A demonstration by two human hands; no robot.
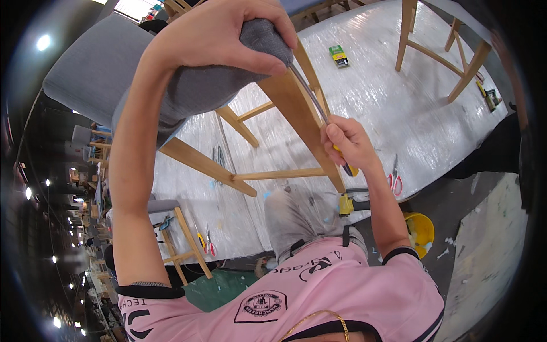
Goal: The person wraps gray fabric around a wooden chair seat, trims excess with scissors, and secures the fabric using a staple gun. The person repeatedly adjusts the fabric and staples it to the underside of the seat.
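Note:
My left hand (228, 34) grips the grey upholstered corner of a chair (188, 91), pulling the fabric down over the seat edge. The chair lies tipped on a plastic-covered workbench (364, 85), its wooden legs (296, 114) pointing toward me. My right hand (345, 142) is closed around a screwdriver (319, 108) with a yellow handle. Its thin metal shaft runs up along the wooden leg to the fabric edge just below my left fingers.
Red-handled scissors (394, 179) lie near the bench edge, a small green box (338, 55) farther back, a yellow-black power tool (350, 204) below my right wrist. Another wooden chair frame (439, 51) stands at back right. A yellow bucket (420, 231) sits on the floor.

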